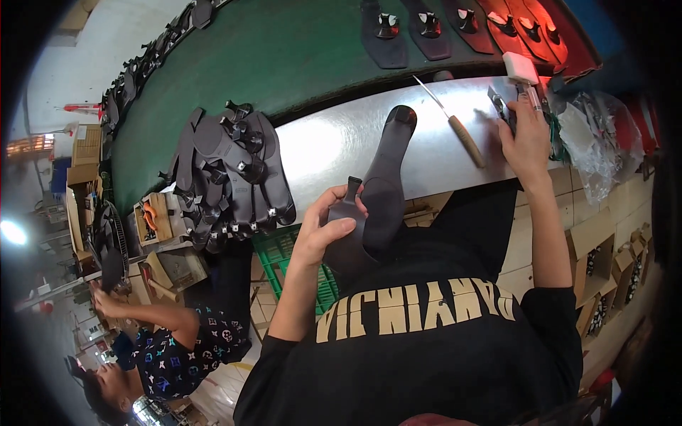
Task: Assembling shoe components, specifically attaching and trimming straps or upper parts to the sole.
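Observation:
In my left hand is a dark sandal, thumb and fingers closed on its strap end near my lap. Its long sole points away from me over the metal worktop, with a glossy black heel piece at the far end. At the right of the worktop my right hand has thumb and fingers around a black and silver utility knife. Between the hands lies an awl, its wooden handle toward me and its spike pointing away.
Left of the sandal, several dark sandals are heaped on the metal worktop. A green bench behind carries a row of soles with heels. Beside my right hand lie a white block and clear plastic bags. A co-worker sits at left.

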Available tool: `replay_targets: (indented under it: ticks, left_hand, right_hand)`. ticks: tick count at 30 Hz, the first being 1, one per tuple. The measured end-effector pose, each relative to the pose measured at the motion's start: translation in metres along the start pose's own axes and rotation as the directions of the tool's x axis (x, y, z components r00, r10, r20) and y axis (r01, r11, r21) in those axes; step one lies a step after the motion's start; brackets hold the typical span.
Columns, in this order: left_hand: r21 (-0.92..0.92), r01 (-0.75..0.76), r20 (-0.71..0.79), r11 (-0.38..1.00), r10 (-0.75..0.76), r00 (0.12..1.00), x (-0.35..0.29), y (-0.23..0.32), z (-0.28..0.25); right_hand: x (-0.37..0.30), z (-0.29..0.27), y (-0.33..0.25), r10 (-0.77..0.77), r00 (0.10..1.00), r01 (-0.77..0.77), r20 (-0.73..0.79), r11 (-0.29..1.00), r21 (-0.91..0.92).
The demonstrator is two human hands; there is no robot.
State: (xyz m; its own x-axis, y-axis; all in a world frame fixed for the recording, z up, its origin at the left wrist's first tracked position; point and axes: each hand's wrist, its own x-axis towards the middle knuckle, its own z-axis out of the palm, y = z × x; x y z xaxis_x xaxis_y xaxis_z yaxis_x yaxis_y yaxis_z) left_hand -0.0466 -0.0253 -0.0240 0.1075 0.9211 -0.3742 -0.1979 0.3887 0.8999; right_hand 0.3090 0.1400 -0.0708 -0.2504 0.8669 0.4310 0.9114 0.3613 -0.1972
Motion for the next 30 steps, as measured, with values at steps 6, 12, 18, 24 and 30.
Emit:
replay_targets:
  ticks: [6, 12, 18, 24, 30]
  left_hand:
    - [0.016, 0.054, 0.101, 0.998, -0.055, 0.993, -0.009, 0.001, 0.003]
    - [0.154, 0.058, 0.150, 0.986, -0.082, 0.985, -0.012, 0.014, 0.019]
    - [0.238, 0.015, 0.133, 0.971, -0.048, 0.990, -0.015, 0.012, 0.022]
    - [0.267, -0.006, 0.137, 0.964, -0.032, 0.990, -0.016, 0.014, 0.026]
    - [0.283, 0.003, 0.136, 0.959, -0.043, 0.990, -0.016, 0.014, 0.027]
  right_hand:
    - [-0.018, -0.050, -0.087, -0.196, 0.900, -0.303, 0.389, 0.360, 0.882]
    - [-0.034, -0.067, -0.141, -0.444, 0.560, -0.739, 0.700, 0.115, 0.664]
    - [-0.044, -0.066, -0.153, -0.408, 0.614, -0.718, 0.676, 0.065, 0.693]
    - [-0.045, -0.066, -0.152, -0.389, 0.630, -0.718, 0.672, 0.037, 0.695]
    - [-0.046, -0.064, -0.150, -0.394, 0.627, -0.723, 0.672, 0.027, 0.691]
